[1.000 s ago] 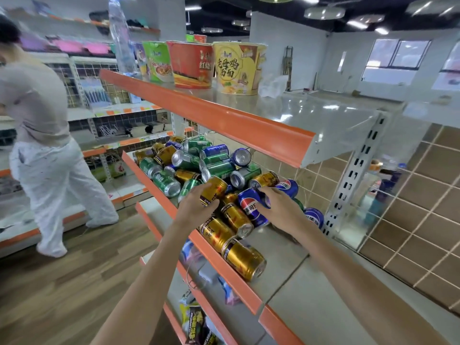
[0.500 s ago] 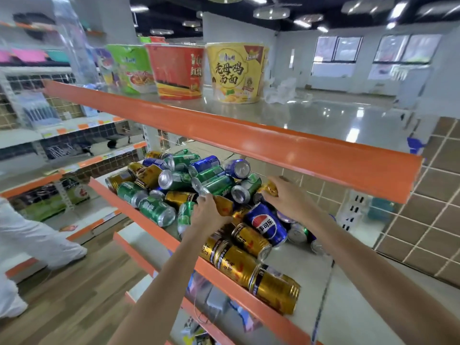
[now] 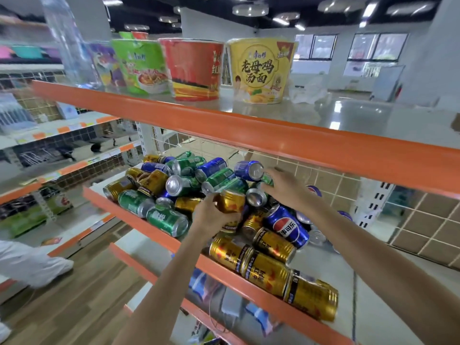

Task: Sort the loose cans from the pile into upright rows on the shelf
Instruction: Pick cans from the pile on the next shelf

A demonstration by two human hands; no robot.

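A pile of green, blue and gold cans [image 3: 184, 183] lies on its side on the middle shelf [image 3: 139, 217]. My left hand [image 3: 211, 217] is closed around a gold can [image 3: 231, 201], held tilted just above the pile's near side. My right hand [image 3: 288, 188] reaches over the pile's right part, fingers spread, fingertips at a green can [image 3: 267, 180] and beside a blue can [image 3: 249, 170]. A blue Pepsi can [image 3: 286, 225] lies below my right wrist. Three gold cans [image 3: 263, 270] lie end to end along the shelf's front edge.
The orange-edged upper shelf [image 3: 249, 130] hangs low over the pile and carries noodle cups [image 3: 258, 70]. A wire grid [image 3: 323, 175] backs the can shelf. Snack packets [image 3: 224, 302] fill the shelf below. A person in white [image 3: 29, 262] stands at the left on the wooden floor.
My view has moved closer to the shelf. My left hand has lifted a gold can off the pile. My right hand has moved from the Pepsi can up to the pile's top right.
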